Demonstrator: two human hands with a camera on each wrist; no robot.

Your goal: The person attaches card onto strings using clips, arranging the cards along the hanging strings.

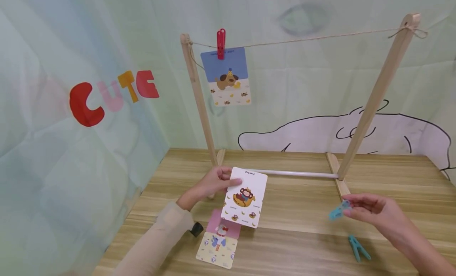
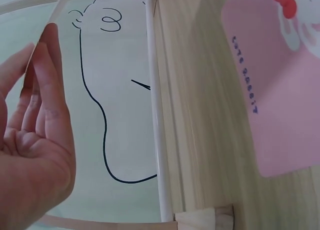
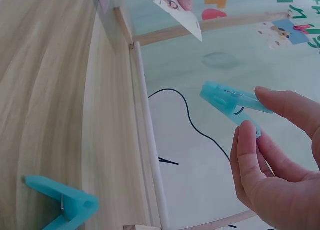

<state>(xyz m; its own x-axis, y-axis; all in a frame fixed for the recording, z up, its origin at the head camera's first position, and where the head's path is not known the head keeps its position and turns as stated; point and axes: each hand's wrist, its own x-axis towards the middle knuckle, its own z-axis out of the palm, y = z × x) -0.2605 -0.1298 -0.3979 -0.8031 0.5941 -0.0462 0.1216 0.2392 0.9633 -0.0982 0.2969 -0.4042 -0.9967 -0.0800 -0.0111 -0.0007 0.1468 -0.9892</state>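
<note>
My left hand pinches a white card with a monkey picture by its left edge, thumb on the printed face. The card is held above the table. On the right, my right hand pinches a light blue clothespin by its two handles, between thumb and fingers. A second clothespin, teal, lies on the table below that hand. Partly beneath the monkey card, a pink and yellow rabbit card lies on the table.
A wooden frame with a string across its top stands on the table. From the string's left part hangs a dog card, held by a red clothespin. A white rod joins the frame's feet. Printed cloth hangs behind.
</note>
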